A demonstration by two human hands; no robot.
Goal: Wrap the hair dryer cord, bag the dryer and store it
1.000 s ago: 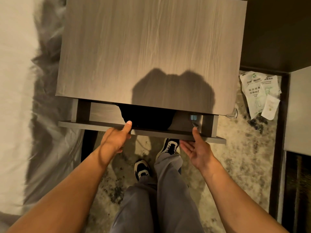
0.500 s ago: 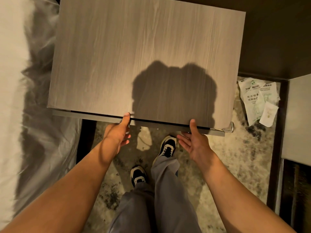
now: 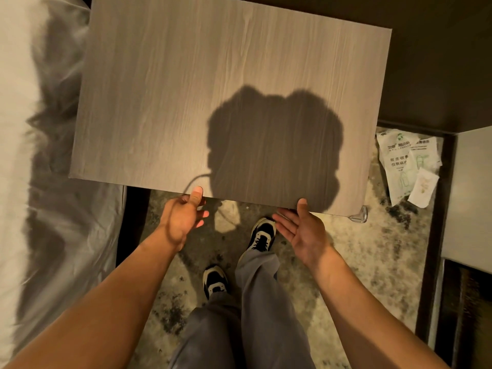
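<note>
A grey wood-grain nightstand (image 3: pixel 213 89) fills the upper middle of the head view. Its drawer is pushed fully in and hidden under the top. The hair dryer and its bag are out of sight. My left hand (image 3: pixel 183 217) rests at the front edge, thumb up against it, fingers curled underneath. My right hand (image 3: pixel 303 230) is at the front edge further right, palm up, fingers spread, thumb touching the edge. Neither hand holds anything.
A bed with white sheets (image 3: pixel 32 182) lies along the left. White printed packets (image 3: pixel 407 169) lie on the mottled carpet (image 3: pixel 359 262) at the right. A pale cabinet (image 3: pixel 471 195) stands at the far right. My legs and shoes (image 3: pixel 262 233) are below the nightstand.
The open drawer, with the black bag in it, has slid shut under the nightstand top. Both hands followed the drawer front in and now rest at the front edge.
</note>
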